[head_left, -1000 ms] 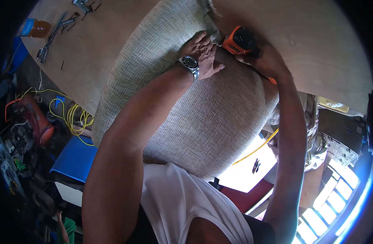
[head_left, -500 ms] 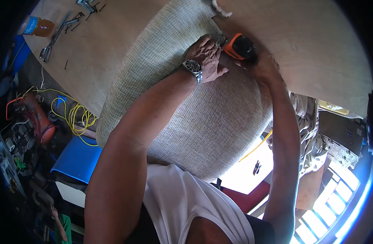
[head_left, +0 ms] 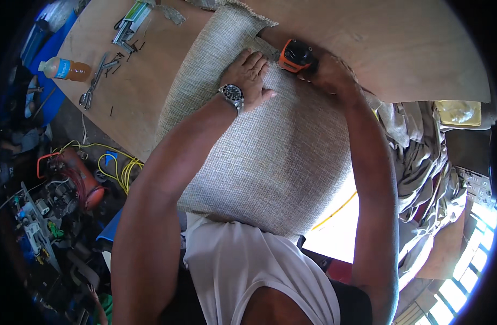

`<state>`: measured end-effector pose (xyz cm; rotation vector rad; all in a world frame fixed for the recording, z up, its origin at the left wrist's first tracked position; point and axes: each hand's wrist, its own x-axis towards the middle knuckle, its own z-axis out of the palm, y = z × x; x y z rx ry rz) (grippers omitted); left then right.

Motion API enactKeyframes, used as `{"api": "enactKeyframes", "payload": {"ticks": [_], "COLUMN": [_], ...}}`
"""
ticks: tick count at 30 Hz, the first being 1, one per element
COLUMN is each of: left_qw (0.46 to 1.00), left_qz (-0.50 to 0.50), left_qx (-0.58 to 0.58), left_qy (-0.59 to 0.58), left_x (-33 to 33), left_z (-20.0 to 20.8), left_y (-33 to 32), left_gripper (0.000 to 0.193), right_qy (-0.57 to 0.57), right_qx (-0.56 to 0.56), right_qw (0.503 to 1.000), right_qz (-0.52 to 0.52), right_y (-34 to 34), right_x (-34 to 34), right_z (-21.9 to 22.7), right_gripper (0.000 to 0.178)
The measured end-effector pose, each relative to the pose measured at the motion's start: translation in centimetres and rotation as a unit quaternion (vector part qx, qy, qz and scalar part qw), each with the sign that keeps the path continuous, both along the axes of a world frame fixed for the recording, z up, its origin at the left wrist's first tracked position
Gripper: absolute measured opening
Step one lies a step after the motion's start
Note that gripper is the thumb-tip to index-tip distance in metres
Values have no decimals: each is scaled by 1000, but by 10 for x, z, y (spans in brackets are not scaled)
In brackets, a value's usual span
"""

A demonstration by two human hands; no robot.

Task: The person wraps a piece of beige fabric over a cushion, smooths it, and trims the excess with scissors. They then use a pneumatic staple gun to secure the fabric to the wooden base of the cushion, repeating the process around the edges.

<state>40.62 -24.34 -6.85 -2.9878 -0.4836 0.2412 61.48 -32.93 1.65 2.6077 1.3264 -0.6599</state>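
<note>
A large cushioned piece covered in grey-beige woven fabric (head_left: 270, 157) lies in front of me, its far part on the plywood table. My left hand (head_left: 249, 81), with a wristwatch (head_left: 231, 93) on its wrist, lies flat on the fabric with its fingers stretched out. Just right of it, my right hand (head_left: 329, 75) is closed round an orange-and-black staple gun (head_left: 296, 56). The tool's nose is at the far edge of the fabric, close to a fold; its tip is hidden beneath the body. Frayed cloth edges (head_left: 254, 15) show beyond the hands.
On the plywood table (head_left: 118, 100) at the far left lie scissors (head_left: 95, 81), several dark screws or nails (head_left: 116, 60), a metal tool (head_left: 130, 24) and a bottle (head_left: 69, 69). An orange compressor (head_left: 81, 176) and yellow hose (head_left: 124, 168) are lower left. Bunched cloth (head_left: 416, 179) hangs at right.
The view has shifted, bringing the tabletop items lower in the picture. My left hand has eased back from the tool's nose and now lies flatter. The staple gun stays in my right hand.
</note>
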Motion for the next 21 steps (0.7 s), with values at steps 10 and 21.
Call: {"api": "enactKeyframes", "payload": {"ticks": [10, 21], "left_qw": [999, 999], "left_qz": [23, 47], "left_qx": [19, -13], "left_qy": [-39, 11], "left_x": [0, 4], "left_z": [-25, -7], "left_y": [3, 1], "left_gripper": [85, 86], "right_qy": [0, 29], "right_qx": [68, 43], "right_qw": [997, 997], "right_qz": [34, 55], "right_y": [-21, -9], "right_x": [-6, -20], "right_z": [20, 38], "right_gripper": [58, 49]}}
